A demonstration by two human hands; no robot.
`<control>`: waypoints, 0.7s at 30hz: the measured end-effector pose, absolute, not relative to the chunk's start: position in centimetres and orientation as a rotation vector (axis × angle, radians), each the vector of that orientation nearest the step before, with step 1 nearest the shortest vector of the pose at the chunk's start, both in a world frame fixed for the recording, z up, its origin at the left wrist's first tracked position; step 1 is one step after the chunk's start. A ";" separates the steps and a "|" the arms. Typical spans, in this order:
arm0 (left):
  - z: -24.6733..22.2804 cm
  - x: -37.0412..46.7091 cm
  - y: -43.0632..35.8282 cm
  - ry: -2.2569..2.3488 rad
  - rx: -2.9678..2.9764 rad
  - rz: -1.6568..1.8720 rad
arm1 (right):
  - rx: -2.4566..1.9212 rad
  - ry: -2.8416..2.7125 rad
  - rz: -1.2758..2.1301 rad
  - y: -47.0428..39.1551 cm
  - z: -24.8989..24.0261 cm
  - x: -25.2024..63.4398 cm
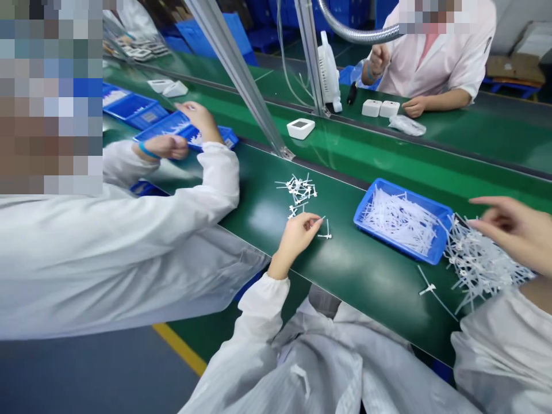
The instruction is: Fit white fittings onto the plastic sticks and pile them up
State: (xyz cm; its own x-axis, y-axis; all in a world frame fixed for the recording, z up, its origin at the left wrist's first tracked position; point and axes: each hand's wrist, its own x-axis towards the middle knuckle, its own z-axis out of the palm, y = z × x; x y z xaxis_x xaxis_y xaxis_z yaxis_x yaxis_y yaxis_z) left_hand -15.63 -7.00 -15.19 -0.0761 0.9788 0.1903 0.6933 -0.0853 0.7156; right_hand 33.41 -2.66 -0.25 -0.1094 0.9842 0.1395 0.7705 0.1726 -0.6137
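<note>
My left hand (299,234) is at the table's middle, thumb and fingertips pinched on a thin white plastic strip whose tip just shows. Right beside its fingertips lies an L-shaped white plastic piece (326,234). Just beyond it is a small heap of joined white pieces (301,187). On the right, my right hand (515,227) hovers, slightly blurred, over a large pile of thin white plastic pieces (485,261); its index finger and thumb are apart, with nothing visible between them. A blue bin (362,217) between the hands holds many white strips. One crossed white piece (429,288) lies near the front edge.
To my left a co-worker's sleeve (172,224) and hands reach over blue bins (150,118). Across the green belt (345,155) another person sits by white boxes (379,108). A metal post (245,80) rises from the table's far edge; a white device (301,129) lies behind it.
</note>
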 end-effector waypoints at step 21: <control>-10.3 -10.9 -4.5 1.439 1.852 1.018 | -1.332 -2.611 0.748 3.3 -7.2 25.0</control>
State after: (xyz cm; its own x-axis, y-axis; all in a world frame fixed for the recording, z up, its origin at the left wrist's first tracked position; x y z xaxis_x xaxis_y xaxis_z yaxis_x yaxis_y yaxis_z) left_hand -10.88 -4.52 -10.30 0.1281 0.9674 0.2183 0.5280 -0.2529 0.8107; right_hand 25.01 3.26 -7.18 -0.6065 0.7865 -0.1167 0.7289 0.4914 -0.4767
